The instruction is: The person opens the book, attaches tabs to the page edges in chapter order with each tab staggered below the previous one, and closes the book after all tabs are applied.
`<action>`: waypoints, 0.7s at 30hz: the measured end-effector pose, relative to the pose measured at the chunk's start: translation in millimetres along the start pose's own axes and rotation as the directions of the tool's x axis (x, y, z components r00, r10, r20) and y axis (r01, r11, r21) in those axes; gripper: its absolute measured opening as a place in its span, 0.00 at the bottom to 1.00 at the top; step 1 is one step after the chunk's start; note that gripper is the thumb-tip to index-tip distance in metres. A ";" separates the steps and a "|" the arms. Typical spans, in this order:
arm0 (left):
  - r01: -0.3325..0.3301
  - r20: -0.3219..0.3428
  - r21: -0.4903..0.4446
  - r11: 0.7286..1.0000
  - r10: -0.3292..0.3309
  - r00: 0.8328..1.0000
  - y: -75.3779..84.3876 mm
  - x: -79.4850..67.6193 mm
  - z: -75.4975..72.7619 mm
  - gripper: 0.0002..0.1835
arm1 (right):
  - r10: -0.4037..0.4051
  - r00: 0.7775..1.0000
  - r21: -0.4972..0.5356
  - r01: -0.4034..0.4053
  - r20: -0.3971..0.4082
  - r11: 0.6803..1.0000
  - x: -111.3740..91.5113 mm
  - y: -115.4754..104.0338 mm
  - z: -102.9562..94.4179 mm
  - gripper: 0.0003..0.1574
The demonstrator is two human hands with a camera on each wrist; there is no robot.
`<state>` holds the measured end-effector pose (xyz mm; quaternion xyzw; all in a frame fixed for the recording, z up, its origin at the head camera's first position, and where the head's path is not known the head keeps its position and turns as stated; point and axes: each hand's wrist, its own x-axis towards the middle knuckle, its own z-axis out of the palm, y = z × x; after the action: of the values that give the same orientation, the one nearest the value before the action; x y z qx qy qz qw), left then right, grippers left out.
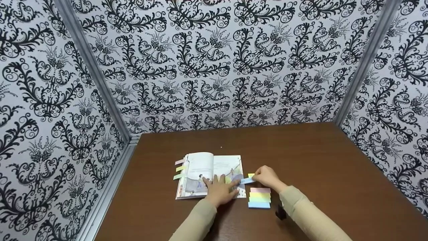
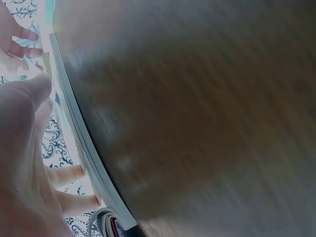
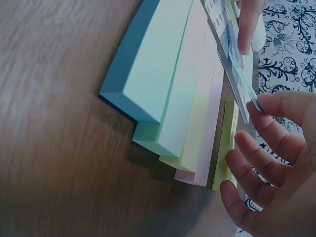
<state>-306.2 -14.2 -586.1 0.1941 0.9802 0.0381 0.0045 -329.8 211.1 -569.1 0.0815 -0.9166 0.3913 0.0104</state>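
An open picture book [image 1: 200, 162] lies on the table, its right page under my left hand [image 1: 220, 191]. That hand rests with fingers spread, one fingertip at the inner end of a blue sticky strip [image 1: 246, 181]. Between thumb and forefinger, my right hand [image 1: 266, 176] pinches the strip's outer end just past the page's right edge; the right wrist view shows the strip [image 3: 243, 79] slightly bent. A yellow sticky pad [image 1: 250, 175] lies partly hidden beneath this hand. Nearer me sit stacked pads: pink [image 1: 260, 190], yellow, green and blue [image 1: 259, 205].
Pink [image 1: 179, 162], yellow [image 1: 180, 168] and green [image 1: 178, 176] tabs stick out from the book's left edge. A black object [image 1: 281, 213] shows beside the right forearm. Patterned walls [image 1: 214, 67] enclose the brown table [image 1: 317, 160] behind and on both sides.
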 end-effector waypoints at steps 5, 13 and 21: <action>0.005 0.008 0.018 1.000 -0.005 1.000 1.0 -0.1 0.0 0.25 | 0.015 1.000 0.000 -0.015 0.006 1.000 -0.2 -0.9 0.5 0.25; 0.017 0.008 0.035 0.999 -0.017 1.000 3.1 -2.0 -2.5 0.25 | 0.013 1.000 -0.002 -0.013 -0.003 1.000 -1.1 0.4 1.2 0.23; 0.010 0.007 0.014 1.000 -0.011 1.000 0.0 -1.8 0.1 0.24 | 0.010 1.000 0.001 -0.010 -0.006 1.000 -4.0 7.5 -3.4 0.25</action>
<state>-304.5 -14.8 -586.3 0.1891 0.9815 0.0305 0.0068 -327.1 219.2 -572.4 0.0756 -0.9167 0.3922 0.0112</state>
